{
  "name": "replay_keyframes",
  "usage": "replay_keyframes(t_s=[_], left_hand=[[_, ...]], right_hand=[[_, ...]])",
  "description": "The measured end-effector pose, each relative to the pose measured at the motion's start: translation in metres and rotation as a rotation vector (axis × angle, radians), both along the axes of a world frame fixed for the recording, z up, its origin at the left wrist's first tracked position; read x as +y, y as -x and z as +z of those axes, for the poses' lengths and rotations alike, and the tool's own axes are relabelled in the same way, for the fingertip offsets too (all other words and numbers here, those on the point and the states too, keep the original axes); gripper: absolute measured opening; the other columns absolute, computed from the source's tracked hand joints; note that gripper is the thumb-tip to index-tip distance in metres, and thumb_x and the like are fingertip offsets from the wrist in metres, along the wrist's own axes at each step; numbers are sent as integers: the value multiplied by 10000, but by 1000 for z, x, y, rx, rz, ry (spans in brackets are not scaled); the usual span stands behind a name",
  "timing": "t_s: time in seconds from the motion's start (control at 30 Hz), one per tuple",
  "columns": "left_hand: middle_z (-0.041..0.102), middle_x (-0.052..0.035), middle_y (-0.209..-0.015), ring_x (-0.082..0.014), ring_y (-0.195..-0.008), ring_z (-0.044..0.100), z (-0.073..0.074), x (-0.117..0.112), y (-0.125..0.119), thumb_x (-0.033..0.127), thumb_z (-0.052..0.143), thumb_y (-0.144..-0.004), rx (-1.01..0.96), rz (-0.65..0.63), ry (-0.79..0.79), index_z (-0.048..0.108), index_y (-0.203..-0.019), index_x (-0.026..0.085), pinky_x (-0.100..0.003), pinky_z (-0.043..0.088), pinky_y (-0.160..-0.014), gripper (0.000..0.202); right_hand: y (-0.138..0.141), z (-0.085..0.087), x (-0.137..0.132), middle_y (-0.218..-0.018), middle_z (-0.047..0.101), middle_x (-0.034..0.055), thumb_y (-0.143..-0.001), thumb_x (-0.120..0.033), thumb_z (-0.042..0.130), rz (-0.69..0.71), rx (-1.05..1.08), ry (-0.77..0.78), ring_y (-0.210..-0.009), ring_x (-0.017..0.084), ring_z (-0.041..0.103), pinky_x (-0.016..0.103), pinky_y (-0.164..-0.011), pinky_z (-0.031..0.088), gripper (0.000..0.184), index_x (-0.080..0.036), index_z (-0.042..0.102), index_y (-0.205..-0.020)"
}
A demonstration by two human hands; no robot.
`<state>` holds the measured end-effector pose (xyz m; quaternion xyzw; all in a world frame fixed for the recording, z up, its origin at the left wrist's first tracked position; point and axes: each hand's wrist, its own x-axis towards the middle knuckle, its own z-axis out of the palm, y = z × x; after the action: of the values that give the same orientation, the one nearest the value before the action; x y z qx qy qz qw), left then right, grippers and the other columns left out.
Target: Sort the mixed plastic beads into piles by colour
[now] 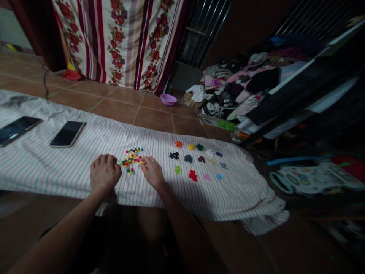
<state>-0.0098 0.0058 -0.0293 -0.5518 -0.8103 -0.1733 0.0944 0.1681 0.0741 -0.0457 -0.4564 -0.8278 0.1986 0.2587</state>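
Observation:
A loose pile of small multicoloured pieces (132,156), like tiny beads or blocks, lies on a striped cloth (154,190) between my two hands. My left hand (105,172) rests palm down just left of the pile, its fingers bent lightly over the cloth and nothing visible in them. At the pile's right edge, my right hand (153,171) has its thumb and fingertips drawn together among the pieces. What it pinches is too small to make out. Farther right sit several single-colour heaps, among them orange (178,144), black (173,155), grey (188,158) and red pieces (193,175).
Two phones, one dark (18,130) and one light-edged (68,134), lie at the cloth's left. Beyond the cloth, a purple basin (168,99) stands on the tiled floor before a floral curtain (116,42). Heaped clothes (236,83) fill the right back.

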Motion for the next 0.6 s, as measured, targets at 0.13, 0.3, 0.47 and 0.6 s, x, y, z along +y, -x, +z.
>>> replay_keyframes(t_s=[0.13,0.3,0.47,0.6], left_hand=[[631,-120,-1054,-286,-1024,544,1,0,0,262,375,-846,8,-9,8,599,-984,183,-405,371,-866,274],[632,-122,-1043,-291,-1029,544,0,0,0,254,385,-839,13,-7,-13,599,-974,187,-416,380,-863,261],[628,-120,-1033,-292,-1033,543,-1,1,1,256,396,-837,9,-17,-20,599,-978,186,-415,379,-860,256],[624,-111,-1031,-288,-1034,545,-2,0,1,259,397,-839,24,-13,-23,594,-979,185,-403,375,-858,253]], right_hand=[[-3,2,-1,-1041,616,51,-933,-211,497,-12,76,-8,-956,165,608,292,-882,495,181,-240,629,-1053],[-17,8,4,-991,610,51,-915,-216,487,-45,207,-45,-895,159,617,288,-834,514,197,-232,664,-1001],[-48,21,25,-960,637,62,-855,-218,504,-225,399,-97,-876,163,633,292,-813,532,191,-211,677,-935],[-80,22,53,-965,667,74,-804,-274,526,-377,492,-67,-839,169,643,312,-800,534,221,-183,680,-935]])
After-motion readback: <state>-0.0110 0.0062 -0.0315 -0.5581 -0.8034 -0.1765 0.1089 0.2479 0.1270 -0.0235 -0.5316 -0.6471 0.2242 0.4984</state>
